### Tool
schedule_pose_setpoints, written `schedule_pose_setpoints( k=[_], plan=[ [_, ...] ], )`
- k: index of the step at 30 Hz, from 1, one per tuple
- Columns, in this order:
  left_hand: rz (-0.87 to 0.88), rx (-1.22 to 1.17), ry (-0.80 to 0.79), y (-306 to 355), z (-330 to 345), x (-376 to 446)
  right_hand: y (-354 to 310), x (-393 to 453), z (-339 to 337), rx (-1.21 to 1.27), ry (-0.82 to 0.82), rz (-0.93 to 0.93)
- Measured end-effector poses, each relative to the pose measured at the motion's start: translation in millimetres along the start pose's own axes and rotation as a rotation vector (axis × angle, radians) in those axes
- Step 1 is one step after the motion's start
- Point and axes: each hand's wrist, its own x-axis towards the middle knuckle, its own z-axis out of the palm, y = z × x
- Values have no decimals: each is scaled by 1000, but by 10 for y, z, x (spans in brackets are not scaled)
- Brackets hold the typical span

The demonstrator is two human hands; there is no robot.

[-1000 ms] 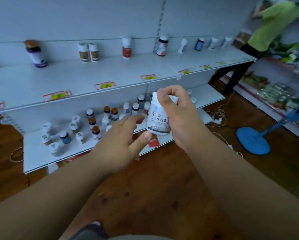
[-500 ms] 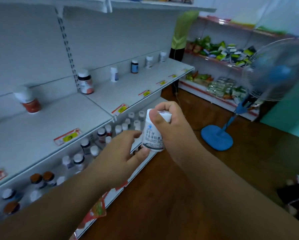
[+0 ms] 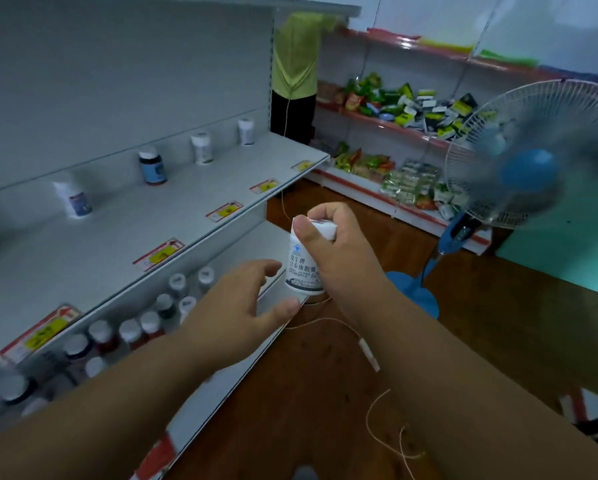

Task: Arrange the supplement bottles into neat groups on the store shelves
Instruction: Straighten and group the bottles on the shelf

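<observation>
The white supplement bottle (image 3: 304, 265) stood upright in your right hand (image 3: 339, 258), fingers wrapped round it; your left hand (image 3: 235, 306) hovered beside it, fingers loosely spread, empty.

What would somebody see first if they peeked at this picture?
First, the white bottle held up in the middle, gripped by the right hand, with the left hand open just beside it. Next, the blue fan standing on the right.
</observation>
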Motion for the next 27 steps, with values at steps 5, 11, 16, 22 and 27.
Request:
schedule_pose_setpoints(
  k=[5,11,16,22,27],
  plan=[
    [-108,37,42,112,55,901,57,1051,-366,10,-131,20],
    [-190,73,93,-283,75,2022,277,2349,-338,52,-222,8],
    [-161,114,96,-659,58,3077,355,3355,-454,22,-219,0],
    [-208,173,126,-790,40,4112,512,4443,-691,4,-278,4],
    [-340,267,178,-1031,168,4822,823,5396,-720,-97,-517,-30]
  ],
)
